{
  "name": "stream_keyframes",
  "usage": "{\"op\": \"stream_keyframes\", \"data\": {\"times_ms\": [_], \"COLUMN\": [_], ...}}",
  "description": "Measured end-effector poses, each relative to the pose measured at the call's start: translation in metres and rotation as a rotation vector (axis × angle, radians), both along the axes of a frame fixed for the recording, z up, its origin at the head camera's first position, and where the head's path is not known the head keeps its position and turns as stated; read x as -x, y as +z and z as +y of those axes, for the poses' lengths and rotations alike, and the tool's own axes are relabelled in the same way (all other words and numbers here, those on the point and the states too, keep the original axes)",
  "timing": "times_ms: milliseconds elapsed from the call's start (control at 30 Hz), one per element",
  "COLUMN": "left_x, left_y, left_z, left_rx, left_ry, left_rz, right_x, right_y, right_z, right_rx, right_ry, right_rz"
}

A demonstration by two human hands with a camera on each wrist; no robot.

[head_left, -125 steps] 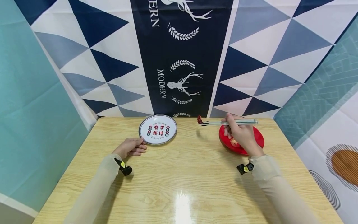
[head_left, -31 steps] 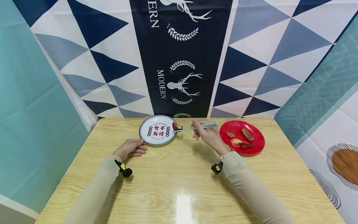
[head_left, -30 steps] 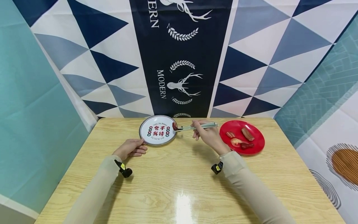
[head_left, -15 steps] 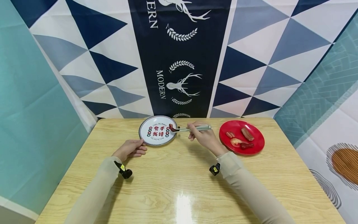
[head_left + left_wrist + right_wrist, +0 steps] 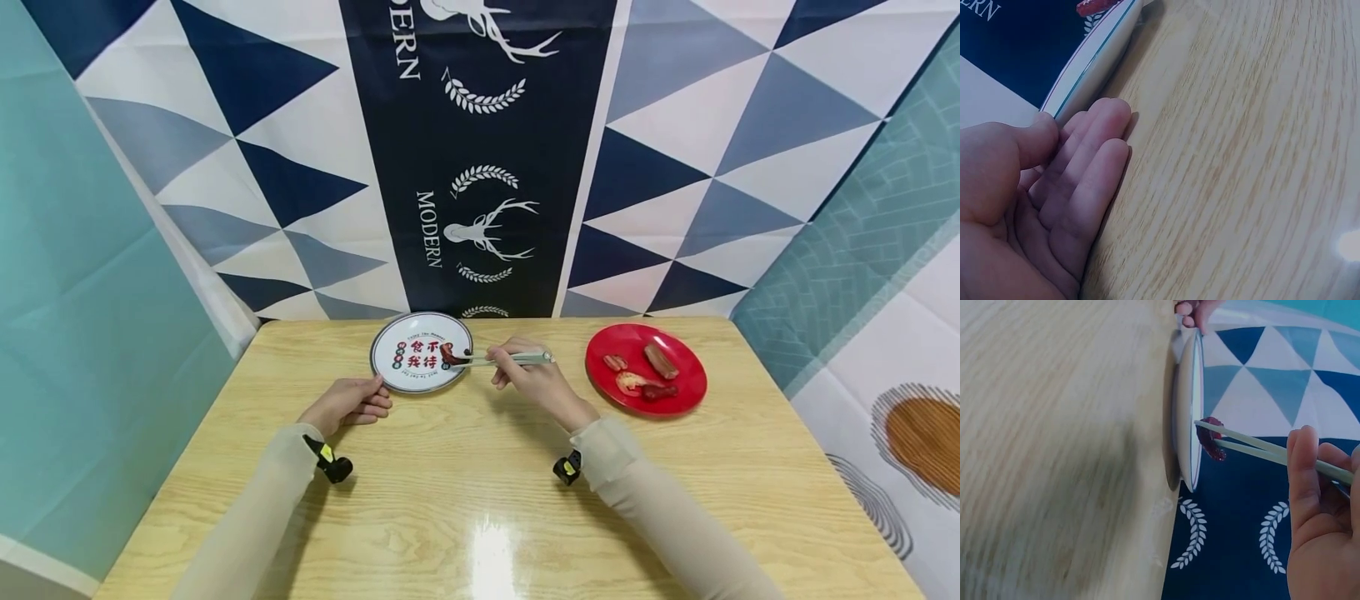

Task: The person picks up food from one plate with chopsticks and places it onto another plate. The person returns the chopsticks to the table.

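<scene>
My right hand holds a pair of pale green chopsticks, its fingers curled around them. Their tips pinch a dark red, glossy piece of food at the right part of a white plate with red printed characters. In the right wrist view the food piece hangs close against the plate's face; whether it touches cannot be told. My left hand pinches the plate's near-left rim, thumb on top. Its other fingers extend low beside the rim, near the tabletop.
On the right, a red plate bears a drumstick-like piece, a brown ribbed piece, a small pinkish piece and a pale orange piece. A patterned cloth hangs behind the wooden table.
My right hand has carried the food piece in the chopsticks leftward from over the red plate, then farther in and lower over the white plate. The left hand stays at the rim.
</scene>
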State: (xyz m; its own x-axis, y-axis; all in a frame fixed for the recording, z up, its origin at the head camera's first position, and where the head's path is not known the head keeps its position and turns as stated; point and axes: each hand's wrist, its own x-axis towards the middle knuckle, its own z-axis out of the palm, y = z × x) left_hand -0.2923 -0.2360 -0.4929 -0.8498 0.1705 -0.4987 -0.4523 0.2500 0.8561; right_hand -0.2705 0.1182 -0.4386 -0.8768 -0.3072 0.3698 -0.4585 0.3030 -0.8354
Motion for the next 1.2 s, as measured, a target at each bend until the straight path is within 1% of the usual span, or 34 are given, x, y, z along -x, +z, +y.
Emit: {"op": "stream_keyframes", "data": {"times_ms": [100,167,333,500,567,833,1067,1200], "left_x": [0.000,0.000,-0.001,-0.002,-0.001,-0.004,-0.005,-0.006], "left_y": [0.000,0.000,0.001,0.000,-0.001,-0.001,0.000,0.000], "left_z": [0.000,0.001,0.001,0.000,0.000,0.001,0.003,0.003], "left_rx": [0.019,0.024,0.024,0.020,0.011,-0.010,-0.021,-0.010], "left_ry": [0.005,0.022,0.013,0.008,0.014,0.029,0.034,0.040], "left_rz": [0.007,0.000,0.002,0.011,0.011,0.018,0.006,0.012], "right_x": [-0.001,-0.001,-0.001,-0.002,-0.002,-0.001,0.002,0.003], "right_y": [-0.004,-0.005,-0.007,-0.006,-0.007,-0.017,-0.019,-0.022], "right_z": [-0.001,-0.001,-0.003,-0.007,-0.007,-0.009,-0.016,-0.018], "right_rx": [0.006,0.016,0.019,0.038,0.047,0.040,0.042,0.039], "right_ry": [0.013,0.019,0.027,0.018,0.012,-0.007,0.003,0.001], "right_rz": [0.015,0.014,0.001,-0.041,-0.056,-0.084,-0.058,-0.079]}}
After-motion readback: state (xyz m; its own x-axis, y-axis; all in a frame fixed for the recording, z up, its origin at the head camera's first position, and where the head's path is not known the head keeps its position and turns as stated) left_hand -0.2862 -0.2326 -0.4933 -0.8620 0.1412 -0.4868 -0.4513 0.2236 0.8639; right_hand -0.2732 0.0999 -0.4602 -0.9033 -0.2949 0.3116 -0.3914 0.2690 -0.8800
